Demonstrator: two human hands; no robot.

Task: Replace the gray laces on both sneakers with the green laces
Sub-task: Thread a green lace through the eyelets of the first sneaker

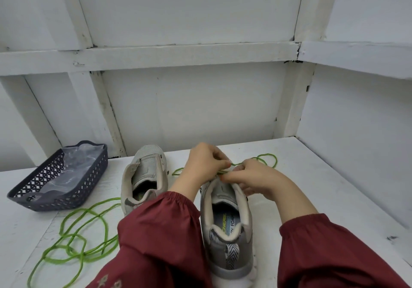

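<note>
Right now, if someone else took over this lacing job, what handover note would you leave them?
Left hand and right hand: each grip pinches a green lace at the right sneaker, threading not finished.
Left sneaker stands beside it and shows no lace.
The second green lace lies loose on the table, front left, near the basket.
No gray laces show.
To do: finish this sneaker, then lace the other.

A dark latticed basket (66, 189) lined with clear plastic (73, 167) sits on the white tabletop (334, 187), well left of the hands (205, 163); a white panelled wall (191, 105) stands beyond them.
</note>
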